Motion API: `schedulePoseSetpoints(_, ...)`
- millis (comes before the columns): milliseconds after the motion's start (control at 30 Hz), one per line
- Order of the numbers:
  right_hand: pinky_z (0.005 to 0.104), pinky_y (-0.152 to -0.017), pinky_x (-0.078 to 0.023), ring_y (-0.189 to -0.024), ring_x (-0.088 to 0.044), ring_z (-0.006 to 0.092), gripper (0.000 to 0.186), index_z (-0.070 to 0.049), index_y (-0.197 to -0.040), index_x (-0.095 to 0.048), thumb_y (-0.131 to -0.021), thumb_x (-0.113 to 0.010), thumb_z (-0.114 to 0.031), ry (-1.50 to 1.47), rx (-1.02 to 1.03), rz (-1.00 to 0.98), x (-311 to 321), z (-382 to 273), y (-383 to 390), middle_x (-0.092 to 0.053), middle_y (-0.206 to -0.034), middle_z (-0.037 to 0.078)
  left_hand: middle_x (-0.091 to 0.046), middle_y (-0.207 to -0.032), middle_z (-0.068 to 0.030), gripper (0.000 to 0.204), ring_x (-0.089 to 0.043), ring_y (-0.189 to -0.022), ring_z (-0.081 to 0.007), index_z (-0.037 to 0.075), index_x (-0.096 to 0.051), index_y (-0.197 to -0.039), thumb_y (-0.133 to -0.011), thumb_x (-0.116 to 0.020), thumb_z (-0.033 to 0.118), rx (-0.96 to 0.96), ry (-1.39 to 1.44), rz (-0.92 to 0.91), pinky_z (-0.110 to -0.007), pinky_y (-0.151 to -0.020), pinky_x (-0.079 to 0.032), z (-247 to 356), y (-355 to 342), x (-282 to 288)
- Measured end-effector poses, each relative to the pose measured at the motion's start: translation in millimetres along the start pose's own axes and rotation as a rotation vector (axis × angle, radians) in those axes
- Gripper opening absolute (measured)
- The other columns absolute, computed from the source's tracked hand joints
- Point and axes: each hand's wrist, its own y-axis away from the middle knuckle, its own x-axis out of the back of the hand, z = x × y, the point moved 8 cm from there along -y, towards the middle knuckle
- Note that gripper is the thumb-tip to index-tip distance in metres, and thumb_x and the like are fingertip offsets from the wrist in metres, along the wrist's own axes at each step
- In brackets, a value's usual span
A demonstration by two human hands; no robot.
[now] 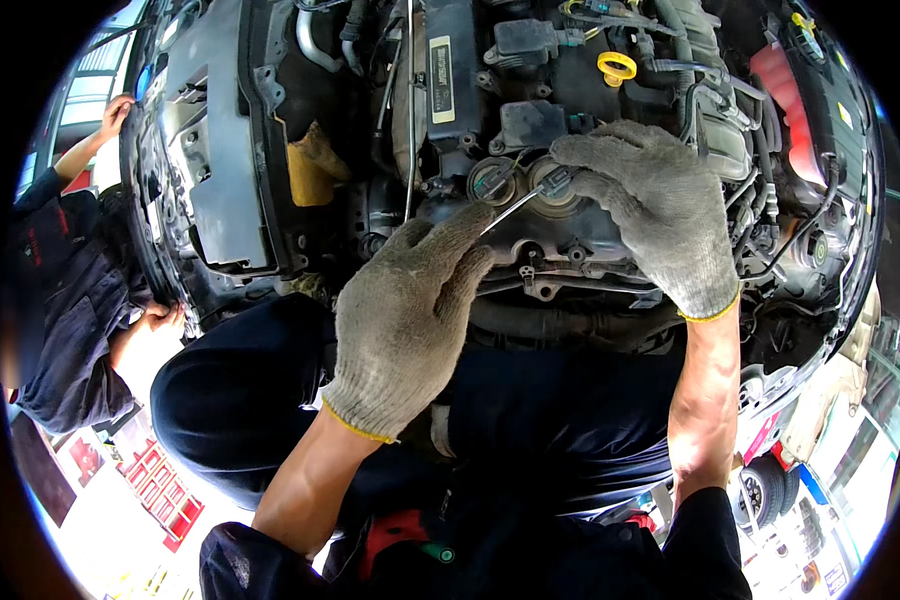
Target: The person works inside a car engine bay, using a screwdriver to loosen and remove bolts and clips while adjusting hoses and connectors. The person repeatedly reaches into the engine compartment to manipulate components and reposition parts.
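My left hand (405, 310), in a grey knit work glove with a yellow cuff edge, is closed on a slim metal-shafted tool (510, 212). Its handle is hidden in the palm, so its exact kind does not show. The shaft's tip meets a small grey electrical connector (557, 182) over a round recess in the engine's top cover. Gloved the same way, my right hand (660, 205) reaches in from the right, thumb and fingers pinched at that connector. Just left of it, a second dark connector (492, 182) sits at another round recess.
A yellow oil filler cap (616, 69) and a black ignition coil (530, 125) lie beyond my hands. A pink-red reservoir (785, 110) stands at the right, a dark radiator cover (205, 150) at the left. Another person (70, 290) leans at the car's left edge. My knee (240, 390) rests against the engine bay.
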Motion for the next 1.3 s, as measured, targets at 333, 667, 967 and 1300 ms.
schedulePoseSetpoints(333,0.0379,-0.081,-0.058,-0.091,-0.071,0.0293,0.024,-0.014,-0.111,-0.078,-0.088,-0.075,-0.015,-0.089,0.003,0.063,2,11,1,-0.076,-0.102,0.007,-0.069,-0.089,-0.0124,0.032,-0.065,-0.068,-0.0181,0.002,-0.070,-0.130,-0.101,-0.069,0.014,-0.035,-0.107,-0.063,-0.032,-0.060,-0.050,19,-11,4)
schedulePoseSetpoints(667,0.0344,-0.083,-0.064,-0.105,-0.075,0.0250,0.075,0.002,-0.147,-0.054,-0.082,-0.089,-0.015,-0.911,-0.469,0.081,-4,-33,94,-0.075,-0.116,0.020,-0.072,-0.113,-0.0140,0.029,-0.069,-0.097,-0.0157,-0.003,-0.059,-0.129,-0.103,-0.066,0.008,0.441,1.119,0.038,-0.030,-0.083,-0.056,19,14,-16)
schedulePoseSetpoints(967,0.0377,-0.100,-0.056,-0.121,-0.071,0.0348,0.047,0.001,-0.145,-0.059,-0.100,-0.067,-0.008,-0.702,-0.595,0.411,-18,-49,131,-0.070,-0.130,0.026,-0.076,-0.094,-0.0108,0.052,-0.071,-0.081,-0.0167,0.005,-0.075,-0.123,-0.102,-0.063,0.052,-0.311,-0.258,-0.280,-0.030,-0.073,-0.057,44,-83,27)
schedulePoseSetpoints(1300,0.0318,-0.097,-0.054,-0.109,-0.068,0.0124,0.040,-0.003,-0.139,-0.067,-0.100,-0.068,-0.010,-0.544,-0.761,0.279,-20,-54,118,-0.076,-0.123,0.013,-0.075,-0.090,-0.0127,0.045,-0.071,-0.078,-0.0190,0.003,-0.074,-0.116,-0.098,-0.065,0.043,-0.264,-0.345,-0.763,-0.032,-0.072,-0.056,31,-149,-45)
